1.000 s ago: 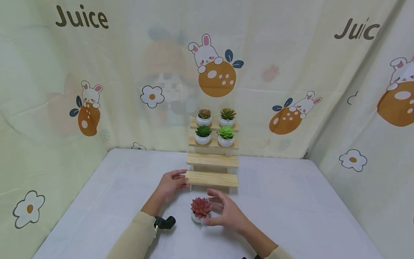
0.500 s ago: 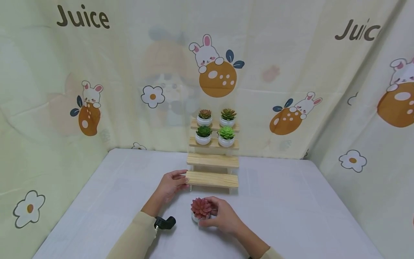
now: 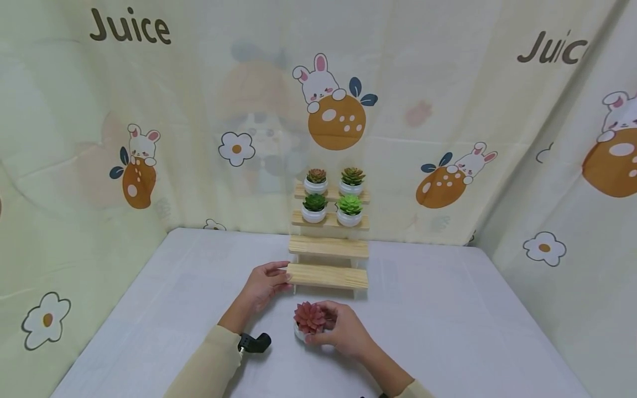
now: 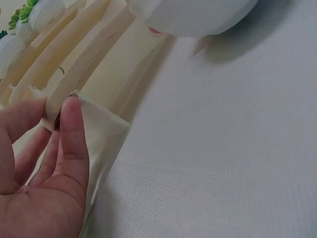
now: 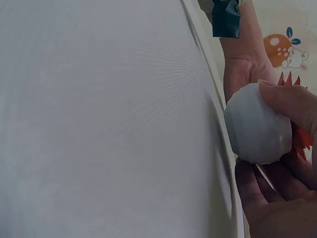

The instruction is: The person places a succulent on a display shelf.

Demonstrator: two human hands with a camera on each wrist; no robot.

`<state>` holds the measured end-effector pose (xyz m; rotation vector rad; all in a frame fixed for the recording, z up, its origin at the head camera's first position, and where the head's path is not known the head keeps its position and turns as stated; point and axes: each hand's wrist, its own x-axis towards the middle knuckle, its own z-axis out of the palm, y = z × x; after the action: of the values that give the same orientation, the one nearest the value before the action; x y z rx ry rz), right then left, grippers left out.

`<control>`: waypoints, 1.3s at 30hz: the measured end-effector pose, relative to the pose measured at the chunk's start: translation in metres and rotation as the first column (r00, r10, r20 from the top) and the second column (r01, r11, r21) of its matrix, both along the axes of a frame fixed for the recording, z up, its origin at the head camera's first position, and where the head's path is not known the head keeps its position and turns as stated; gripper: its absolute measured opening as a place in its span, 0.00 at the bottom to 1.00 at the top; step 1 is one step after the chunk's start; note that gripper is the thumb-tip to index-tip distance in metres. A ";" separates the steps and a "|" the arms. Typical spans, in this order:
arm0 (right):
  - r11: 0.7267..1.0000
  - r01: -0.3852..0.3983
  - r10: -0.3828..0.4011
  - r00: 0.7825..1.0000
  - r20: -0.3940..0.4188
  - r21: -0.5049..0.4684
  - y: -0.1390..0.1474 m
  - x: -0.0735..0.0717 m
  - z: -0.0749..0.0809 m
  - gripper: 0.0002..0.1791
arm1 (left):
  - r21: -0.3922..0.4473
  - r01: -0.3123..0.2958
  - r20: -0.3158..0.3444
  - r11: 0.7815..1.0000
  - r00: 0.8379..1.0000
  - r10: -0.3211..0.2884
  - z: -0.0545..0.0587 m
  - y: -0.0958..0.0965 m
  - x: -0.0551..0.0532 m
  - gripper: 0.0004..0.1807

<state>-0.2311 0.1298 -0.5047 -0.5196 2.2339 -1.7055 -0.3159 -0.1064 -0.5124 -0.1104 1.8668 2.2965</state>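
Note:
My right hand [image 3: 348, 331] holds a small potted succulent [image 3: 309, 317] with red pointed leaves, thumb on the near side and fingers on the far side. Its white pot [image 5: 257, 124] shows close up in the right wrist view, the thumb near the rim. At the left end of a stepped wooden stand, my left hand [image 3: 262, 284] pinches the lowest plank [image 3: 327, 275]. The left wrist view shows thumb and fingers on either side of that plank's end [image 4: 57, 106]. The red succulent is just in front of the stand.
On the stand's upper two steps are several white-potted succulents, among them a bright green one [image 3: 349, 205] and a dark green one [image 3: 314, 203]. The second-lowest plank [image 3: 328, 247] is bare. A printed curtain [image 3: 398, 110] hangs behind the white table [image 3: 448, 320].
My right hand has moved left, from beside the red succulent to a grip round its pot. The succulent now sits very slightly higher in view. My left hand stays on the plank.

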 end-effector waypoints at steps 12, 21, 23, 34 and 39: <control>0.997 -0.012 0.014 1.000 0.024 -0.078 0.000 -0.007 0.004 0.34 | 0.008 -0.012 0.001 1.000 1.000 0.012 0.001 0.001 0.000 0.23; 0.996 -0.012 0.014 1.000 0.013 -0.089 0.002 -0.011 0.015 0.34 | 0.015 -0.005 -0.004 1.000 1.000 0.006 -0.002 0.002 -0.001 0.24; 0.995 -0.013 0.014 1.000 0.007 -0.103 0.002 -0.013 0.017 0.34 | 0.024 0.000 -0.004 1.000 1.000 0.000 -0.002 0.002 -0.002 0.24; 0.995 0.011 -0.014 1.000 -0.028 -0.099 0.000 -0.026 0.027 0.33 | 0.010 0.004 0.002 1.000 1.000 -0.004 0.000 0.001 0.002 0.24; 0.993 0.064 -0.068 0.997 -0.036 -0.095 0.001 -0.034 0.039 0.33 | 0.012 0.009 -0.004 1.000 1.000 -0.009 0.000 0.001 0.002 0.24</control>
<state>-0.2655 0.1305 -0.4659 -0.5096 2.2298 -1.8562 -0.3141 -0.1057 -0.5122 -0.0956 1.8512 2.3031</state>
